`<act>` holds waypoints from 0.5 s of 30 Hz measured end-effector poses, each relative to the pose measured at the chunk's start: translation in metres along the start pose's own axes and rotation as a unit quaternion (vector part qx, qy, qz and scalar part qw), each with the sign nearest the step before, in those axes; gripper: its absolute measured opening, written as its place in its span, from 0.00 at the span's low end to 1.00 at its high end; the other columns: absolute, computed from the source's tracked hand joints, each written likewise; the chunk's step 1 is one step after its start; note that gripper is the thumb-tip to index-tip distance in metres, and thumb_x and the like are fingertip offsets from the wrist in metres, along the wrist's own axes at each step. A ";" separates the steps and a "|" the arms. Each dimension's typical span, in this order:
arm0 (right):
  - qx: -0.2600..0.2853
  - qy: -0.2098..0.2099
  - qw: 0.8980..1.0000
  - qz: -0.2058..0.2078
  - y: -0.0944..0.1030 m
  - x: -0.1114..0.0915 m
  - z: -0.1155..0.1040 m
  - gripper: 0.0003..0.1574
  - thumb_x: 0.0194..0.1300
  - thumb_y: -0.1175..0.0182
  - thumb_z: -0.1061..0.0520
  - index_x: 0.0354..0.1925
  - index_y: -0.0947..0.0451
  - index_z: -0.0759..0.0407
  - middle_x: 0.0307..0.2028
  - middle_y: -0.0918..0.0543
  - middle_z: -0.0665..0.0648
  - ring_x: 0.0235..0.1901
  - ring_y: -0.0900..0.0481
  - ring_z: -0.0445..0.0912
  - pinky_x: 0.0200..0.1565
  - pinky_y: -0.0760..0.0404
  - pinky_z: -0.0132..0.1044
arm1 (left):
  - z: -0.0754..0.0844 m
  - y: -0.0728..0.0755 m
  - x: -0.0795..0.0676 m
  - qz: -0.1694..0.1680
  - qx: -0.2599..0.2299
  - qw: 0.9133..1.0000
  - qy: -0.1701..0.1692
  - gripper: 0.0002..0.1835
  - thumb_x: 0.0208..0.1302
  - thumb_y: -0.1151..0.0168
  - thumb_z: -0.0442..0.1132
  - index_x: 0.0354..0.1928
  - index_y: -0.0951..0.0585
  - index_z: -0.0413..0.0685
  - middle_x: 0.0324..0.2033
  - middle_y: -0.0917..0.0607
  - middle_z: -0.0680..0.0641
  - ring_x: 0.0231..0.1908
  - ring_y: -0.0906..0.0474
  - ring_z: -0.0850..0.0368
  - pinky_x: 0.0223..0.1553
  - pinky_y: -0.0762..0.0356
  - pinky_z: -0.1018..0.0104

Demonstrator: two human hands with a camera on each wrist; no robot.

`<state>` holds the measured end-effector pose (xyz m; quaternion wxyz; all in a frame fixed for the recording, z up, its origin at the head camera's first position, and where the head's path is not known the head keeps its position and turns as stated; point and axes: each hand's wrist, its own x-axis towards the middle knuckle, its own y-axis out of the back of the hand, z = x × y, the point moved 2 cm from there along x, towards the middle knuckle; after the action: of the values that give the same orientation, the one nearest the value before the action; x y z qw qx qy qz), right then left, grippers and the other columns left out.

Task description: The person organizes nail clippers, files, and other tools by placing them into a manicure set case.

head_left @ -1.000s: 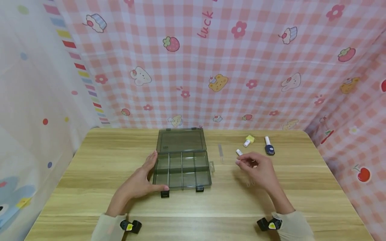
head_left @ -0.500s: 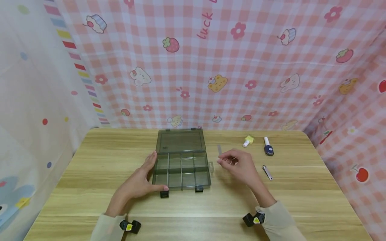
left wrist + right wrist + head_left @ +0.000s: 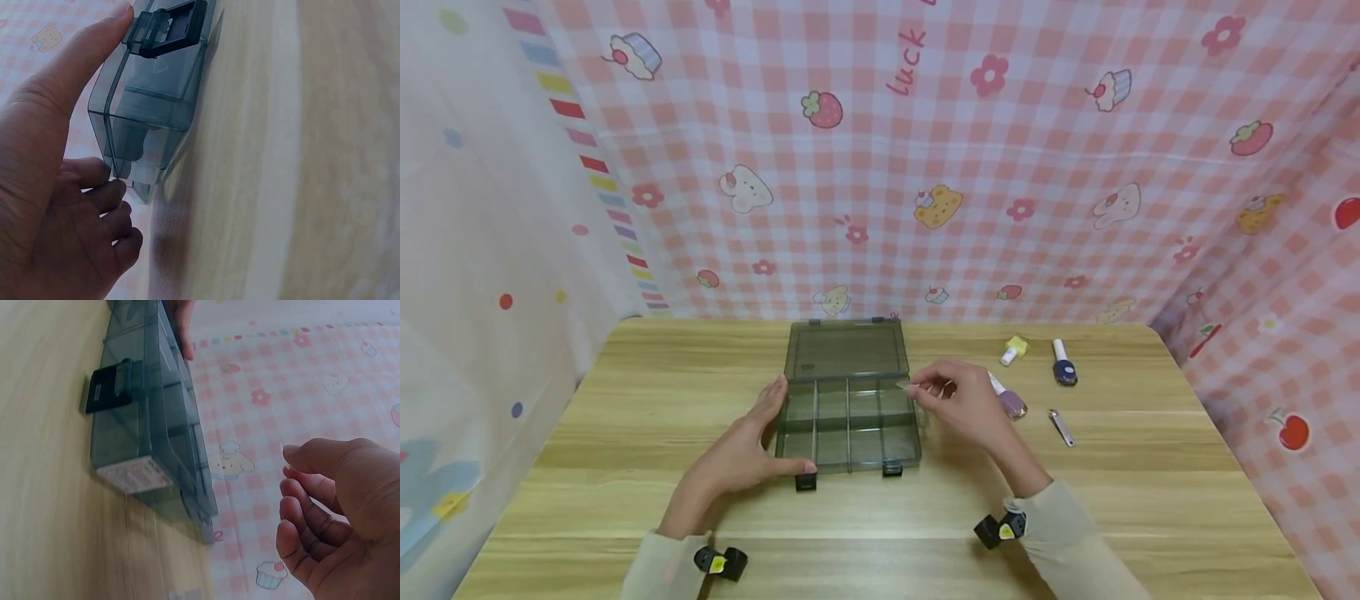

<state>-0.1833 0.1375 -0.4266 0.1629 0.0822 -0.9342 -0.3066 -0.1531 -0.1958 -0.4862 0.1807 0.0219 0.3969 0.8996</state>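
Observation:
A grey see-through compartment box lies on the table with its lid laid back, its divided base facing up. My left hand holds the box by its left end, thumb at the front rim by a black latch and fingers along the left side. At the back right corner of the base, my right hand pinches a small clear piece between thumb and index finger. In the right wrist view only a thin pale sliver of it shows at the fingertips; its kind cannot be made out.
To the right lie a purple nail polish bottle, a yellow one, a dark blue one and a nail clipper. A greyish strip lies on the wooden table. A checked cloth hangs behind.
The right hand has moved left from beside the purple bottle to the box's right side, carrying the small clear piece. The bottle and nail clipper have come into view. The left hand stays on the box.

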 end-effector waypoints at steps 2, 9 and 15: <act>0.001 0.005 1.000 -0.003 -0.003 0.003 -0.002 0.03 0.63 0.27 0.56 0.36 0.11 0.51 0.28 0.15 0.48 0.28 0.22 0.39 0.32 0.20 0.28 | 0.000 0.000 0.001 0.000 -0.002 1.000 -0.001 0.74 0.46 0.23 0.71 0.83 0.61 0.53 0.83 0.62 0.48 0.82 0.64 0.41 0.78 0.53 0.36; 0.013 0.009 1.000 -0.019 -0.015 0.012 -0.010 0.02 0.63 0.28 0.58 0.36 0.11 0.54 0.28 0.14 0.49 0.28 0.21 0.40 0.31 0.20 0.28 | 0.000 -0.001 0.001 -0.002 -0.003 1.000 -0.002 0.74 0.46 0.24 0.71 0.83 0.62 0.54 0.83 0.62 0.49 0.82 0.65 0.42 0.78 0.53 0.36; 0.014 0.015 0.999 -0.046 -0.032 0.020 -0.016 0.02 0.64 0.29 0.59 0.37 0.11 0.56 0.30 0.13 0.50 0.29 0.20 0.39 0.32 0.18 0.28 | 0.000 -0.001 0.000 0.000 -0.001 1.000 -0.001 0.75 0.45 0.24 0.72 0.83 0.62 0.54 0.83 0.62 0.49 0.82 0.64 0.41 0.78 0.53 0.35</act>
<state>-0.1944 0.0978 -0.4283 0.1614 0.1319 -0.9310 -0.2995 -0.1525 -0.1955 -0.4864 0.1811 0.0223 0.3957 0.9001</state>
